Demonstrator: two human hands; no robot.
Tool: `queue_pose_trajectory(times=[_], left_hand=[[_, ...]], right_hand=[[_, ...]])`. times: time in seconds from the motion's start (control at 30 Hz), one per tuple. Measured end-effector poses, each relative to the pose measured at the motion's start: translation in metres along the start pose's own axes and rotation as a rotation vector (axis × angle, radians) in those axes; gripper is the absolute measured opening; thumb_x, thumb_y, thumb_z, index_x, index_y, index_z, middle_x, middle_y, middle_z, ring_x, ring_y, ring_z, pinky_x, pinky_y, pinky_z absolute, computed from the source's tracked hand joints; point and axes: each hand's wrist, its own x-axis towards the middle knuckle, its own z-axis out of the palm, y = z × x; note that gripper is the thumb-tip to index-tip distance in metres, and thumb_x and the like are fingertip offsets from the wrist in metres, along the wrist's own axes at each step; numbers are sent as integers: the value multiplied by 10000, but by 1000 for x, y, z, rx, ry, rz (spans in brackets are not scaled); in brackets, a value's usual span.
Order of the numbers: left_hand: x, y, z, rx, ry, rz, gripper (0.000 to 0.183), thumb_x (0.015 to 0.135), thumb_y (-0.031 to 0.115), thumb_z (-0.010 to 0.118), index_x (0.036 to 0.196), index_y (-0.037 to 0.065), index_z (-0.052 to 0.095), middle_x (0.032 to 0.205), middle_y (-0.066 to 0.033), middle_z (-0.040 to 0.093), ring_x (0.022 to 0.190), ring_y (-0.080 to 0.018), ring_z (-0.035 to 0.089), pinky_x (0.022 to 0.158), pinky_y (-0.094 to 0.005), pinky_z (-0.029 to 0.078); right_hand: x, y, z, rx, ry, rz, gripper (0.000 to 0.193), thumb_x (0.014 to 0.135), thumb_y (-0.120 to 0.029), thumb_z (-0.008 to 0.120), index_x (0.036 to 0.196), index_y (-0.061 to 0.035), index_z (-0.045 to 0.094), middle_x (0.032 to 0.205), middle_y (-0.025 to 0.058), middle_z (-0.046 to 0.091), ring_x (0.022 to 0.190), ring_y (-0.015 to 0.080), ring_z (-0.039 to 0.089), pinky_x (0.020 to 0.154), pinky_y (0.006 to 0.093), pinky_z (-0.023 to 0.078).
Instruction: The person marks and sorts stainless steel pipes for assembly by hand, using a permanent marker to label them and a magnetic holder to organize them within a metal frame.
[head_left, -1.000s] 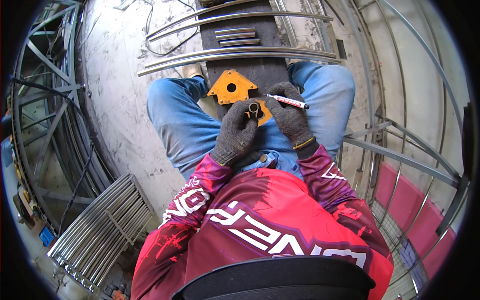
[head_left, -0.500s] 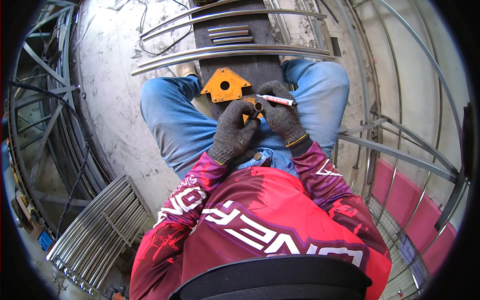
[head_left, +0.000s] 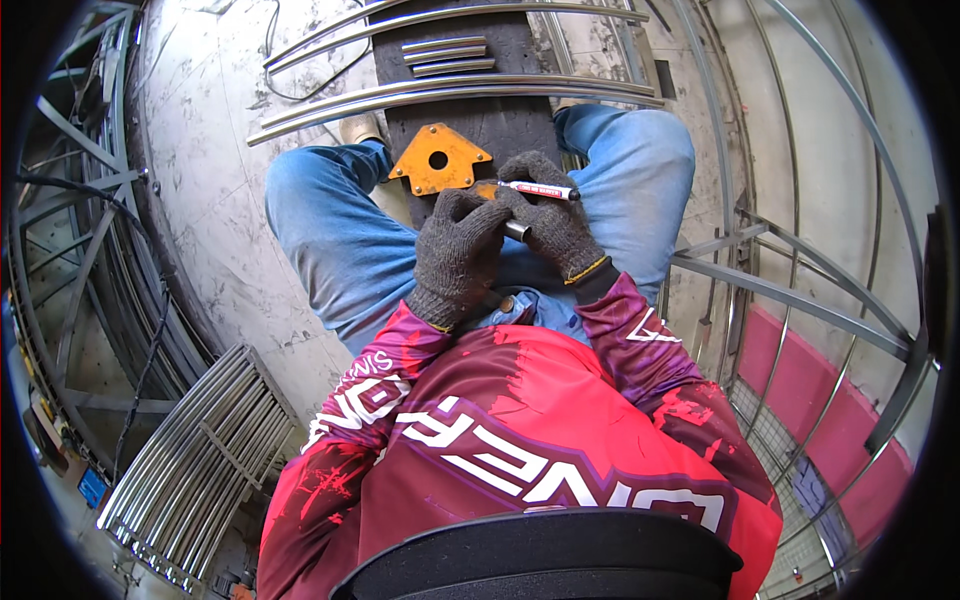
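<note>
Both my hands wear dark grey knit gloves and meet above my lap. My left hand [head_left: 457, 250] is closed around a short metal tube [head_left: 517, 231], whose end pokes out between the two hands. In my right hand [head_left: 552, 222] is a white marker [head_left: 540, 189] with a dark end, pinched between thumb and fingers and pointing left. The right fingers lie against the tube too; the marker's tip is close to the left fingertips, and contact cannot be made out. Just beyond them lies an orange arrow-shaped magnetic welding holder [head_left: 440, 160]. A second orange piece [head_left: 487, 190] is mostly hidden by the gloves.
A dark board [head_left: 470, 122] runs away between my knees. Across it lie long shiny tubes [head_left: 400, 97] and several short cut tubes [head_left: 446, 56]. A rack of shiny bars [head_left: 190, 460] stands at lower left, and grey metal frames [head_left: 800, 300] flank the right side.
The short tube has turned: its open end faced up before and now points toward the lower right. The right hand with the marker has shifted slightly left in the picture, as has the whole scene.
</note>
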Motion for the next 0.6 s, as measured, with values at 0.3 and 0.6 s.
queue_pose_trajectory(times=[0.3, 0.6], left_hand=[[5, -10, 0, -150, -27, -62, 275, 835, 21, 675, 1109, 44, 658, 943, -144, 639, 847, -305, 639, 723, -383, 517], [5, -10, -4, -702, -42, -532, 268, 904, 61, 663, 1151, -36, 624, 977, -90, 683, 846, -142, 656, 772, -288, 534]], right_hand=[[1, -4, 2, -16, 12, -2, 149, 867, -95, 703, 953, -9, 617, 870, 122, 631, 806, 253, 663, 709, 353, 524], [2, -5, 0, 119, -6, 53, 135, 871, -56, 686, 966, -12, 603, 832, 87, 635, 686, 140, 657, 613, 287, 527]])
